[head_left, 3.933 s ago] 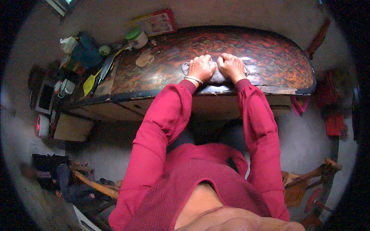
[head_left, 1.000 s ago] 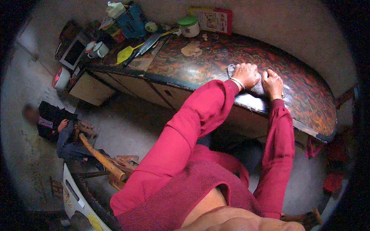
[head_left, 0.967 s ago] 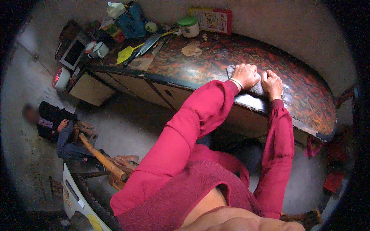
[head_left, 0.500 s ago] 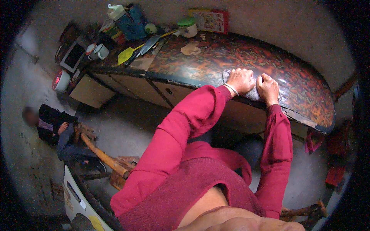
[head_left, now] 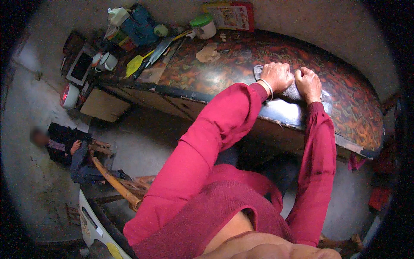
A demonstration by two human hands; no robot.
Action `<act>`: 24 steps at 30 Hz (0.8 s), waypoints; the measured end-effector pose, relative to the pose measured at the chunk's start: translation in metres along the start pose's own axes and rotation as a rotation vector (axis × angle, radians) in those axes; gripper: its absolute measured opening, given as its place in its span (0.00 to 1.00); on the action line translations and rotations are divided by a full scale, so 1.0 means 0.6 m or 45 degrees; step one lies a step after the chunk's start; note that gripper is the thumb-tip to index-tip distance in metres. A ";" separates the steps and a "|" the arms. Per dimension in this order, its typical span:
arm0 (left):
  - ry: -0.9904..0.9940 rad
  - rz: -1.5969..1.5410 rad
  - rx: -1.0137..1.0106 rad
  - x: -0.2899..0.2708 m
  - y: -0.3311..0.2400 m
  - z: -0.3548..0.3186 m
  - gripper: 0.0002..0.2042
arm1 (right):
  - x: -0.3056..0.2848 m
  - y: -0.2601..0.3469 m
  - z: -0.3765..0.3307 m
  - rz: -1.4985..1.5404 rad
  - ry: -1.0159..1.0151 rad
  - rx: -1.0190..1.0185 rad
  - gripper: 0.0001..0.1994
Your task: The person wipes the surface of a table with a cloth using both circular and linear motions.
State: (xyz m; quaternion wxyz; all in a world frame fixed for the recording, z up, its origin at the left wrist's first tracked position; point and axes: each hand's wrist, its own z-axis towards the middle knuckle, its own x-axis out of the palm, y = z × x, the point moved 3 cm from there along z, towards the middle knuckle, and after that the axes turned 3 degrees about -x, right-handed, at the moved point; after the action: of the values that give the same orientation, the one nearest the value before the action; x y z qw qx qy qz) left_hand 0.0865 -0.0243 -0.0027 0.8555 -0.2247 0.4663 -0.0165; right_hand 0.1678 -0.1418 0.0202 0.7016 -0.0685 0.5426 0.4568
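A grey cloth (head_left: 292,91) lies bunched on the dark, red-mottled tabletop (head_left: 345,101), pressed down by both of my hands. My left hand (head_left: 277,77), with a pale bangle at its wrist, has its fingers curled over the cloth's left part. Close beside it, my right hand (head_left: 308,84) is closed over the right part. A corner of the cloth sticks out past the left knuckles; most of the rest is hidden under the hands. The wood near the front edge shines below the cloth.
Left along the table lie a yellow fly swatter (head_left: 134,65) and a grey blade-like tool (head_left: 160,49). A green-lidded tub (head_left: 202,26), white mugs (head_left: 106,61) and a blue bag (head_left: 140,25) stand toward the back. A person (head_left: 71,146) sits at the far left by wooden furniture (head_left: 116,182).
Both hands have pushed the cloth away from me, farther from the table's front edge. The whole view has also shifted a little.
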 end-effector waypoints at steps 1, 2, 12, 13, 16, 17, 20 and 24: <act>-0.001 -0.009 0.000 0.005 0.001 0.010 0.14 | 0.006 -0.010 0.011 -0.035 0.008 0.028 0.18; -0.001 -0.018 0.001 0.008 0.002 0.018 0.14 | 0.011 -0.017 0.018 -0.033 0.015 0.046 0.19; -0.037 -0.007 -0.047 0.023 0.012 0.028 0.14 | 0.026 -0.032 0.025 -0.079 -0.112 -0.007 0.17; -0.011 0.013 -0.053 0.019 0.010 0.022 0.14 | 0.023 -0.028 0.018 -0.099 -0.108 0.002 0.17; -0.039 0.002 0.000 0.006 -0.001 -0.002 0.14 | 0.018 -0.022 -0.004 -0.110 -0.117 -0.053 0.16; -0.068 0.003 0.020 0.001 -0.007 -0.012 0.14 | 0.013 -0.018 -0.014 -0.115 -0.132 -0.067 0.16; -0.051 -0.005 0.024 -0.008 -0.013 -0.030 0.13 | -0.010 0.005 -0.043 -0.112 -0.161 -0.099 0.16; -0.041 -0.001 0.061 -0.019 -0.024 -0.062 0.13 | -0.017 0.011 -0.075 -0.060 -0.150 -0.092 0.14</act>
State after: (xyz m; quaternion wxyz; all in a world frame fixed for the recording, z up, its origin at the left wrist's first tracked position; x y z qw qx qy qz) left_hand 0.0524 -0.0484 -0.0052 0.8680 -0.2046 0.4519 -0.0246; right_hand 0.1318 -0.1706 0.0134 0.7399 -0.0798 0.4818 0.4627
